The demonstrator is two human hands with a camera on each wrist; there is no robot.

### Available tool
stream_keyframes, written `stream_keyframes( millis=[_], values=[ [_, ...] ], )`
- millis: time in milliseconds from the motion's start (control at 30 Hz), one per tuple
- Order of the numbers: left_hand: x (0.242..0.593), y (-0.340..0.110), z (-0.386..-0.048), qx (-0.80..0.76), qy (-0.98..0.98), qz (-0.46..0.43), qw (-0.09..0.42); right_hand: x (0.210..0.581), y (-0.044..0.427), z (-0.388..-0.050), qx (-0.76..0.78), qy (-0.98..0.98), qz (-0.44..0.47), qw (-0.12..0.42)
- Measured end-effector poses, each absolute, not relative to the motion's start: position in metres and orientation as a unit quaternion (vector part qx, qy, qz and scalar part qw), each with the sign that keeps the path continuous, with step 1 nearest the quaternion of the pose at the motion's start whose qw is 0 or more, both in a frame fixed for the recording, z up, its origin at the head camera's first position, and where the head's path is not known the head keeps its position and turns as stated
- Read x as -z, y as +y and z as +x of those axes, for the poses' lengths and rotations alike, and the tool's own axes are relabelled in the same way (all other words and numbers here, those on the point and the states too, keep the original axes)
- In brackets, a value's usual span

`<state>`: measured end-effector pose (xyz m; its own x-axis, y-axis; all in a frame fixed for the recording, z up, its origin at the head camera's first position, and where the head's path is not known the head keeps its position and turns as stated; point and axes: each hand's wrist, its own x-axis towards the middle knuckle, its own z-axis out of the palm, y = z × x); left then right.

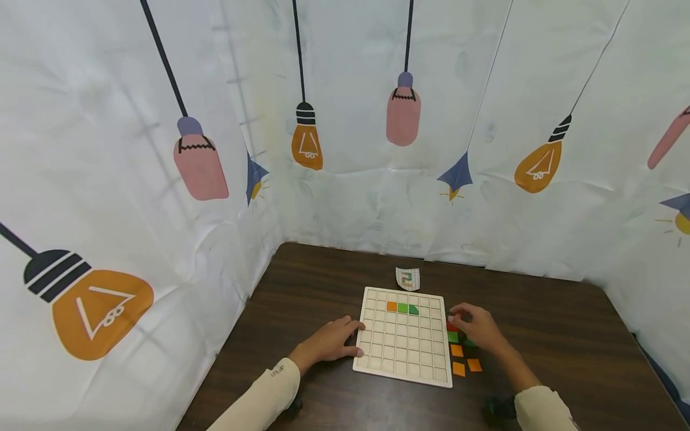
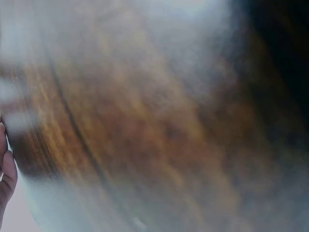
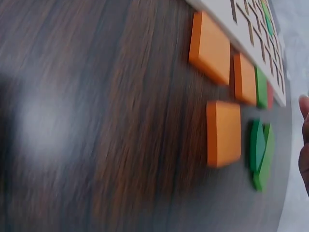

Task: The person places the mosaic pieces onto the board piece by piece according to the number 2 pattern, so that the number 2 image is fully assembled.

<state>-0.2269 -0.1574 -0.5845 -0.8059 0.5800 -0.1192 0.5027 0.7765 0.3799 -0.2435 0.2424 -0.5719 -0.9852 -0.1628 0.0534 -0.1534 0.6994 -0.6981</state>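
Observation:
A cream grid board (image 1: pixel 401 347) lies on the dark table. In one of its upper rows sit an orange square tile (image 1: pixel 392 306), a light green tile (image 1: pixel 402 307) and a dark green tile (image 1: pixel 413 309) with a rounded corner. My left hand (image 1: pixel 332 341) rests at the board's left edge, thumb and index fingertips touching it. Over the loose tiles by the right edge hovers my right hand (image 1: pixel 478 327), fingers bent and nothing visible in them. Beneath it lies a red tile (image 1: pixel 451 327), partly covered. Only fingertips show in the wrist views.
Beside the board lie several orange tiles (image 3: pixel 224 134), a green tile (image 3: pixel 261 87) and two leaf-like green pieces (image 3: pixel 258 145). Behind it lies a small curled paper (image 1: pixel 408 279) with a gridded, coloured figure. White cloth (image 1: pixel 366 203) printed with lamps hangs around the table.

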Motion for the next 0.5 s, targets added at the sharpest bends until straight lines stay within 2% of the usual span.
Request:
stream_keyframes(
  millis=[267,500],
  values=[
    [0.586,-0.156,-0.226,-0.171,0.936,0.283,0.121,0.574,0.275,-0.231,0.346,0.934,-0.091,0.01],
    [0.585,-0.157,-0.227,-0.17,0.936,0.283,0.12,0.578,0.285,-0.224,0.31,0.948,-0.073,0.018]
  ],
)
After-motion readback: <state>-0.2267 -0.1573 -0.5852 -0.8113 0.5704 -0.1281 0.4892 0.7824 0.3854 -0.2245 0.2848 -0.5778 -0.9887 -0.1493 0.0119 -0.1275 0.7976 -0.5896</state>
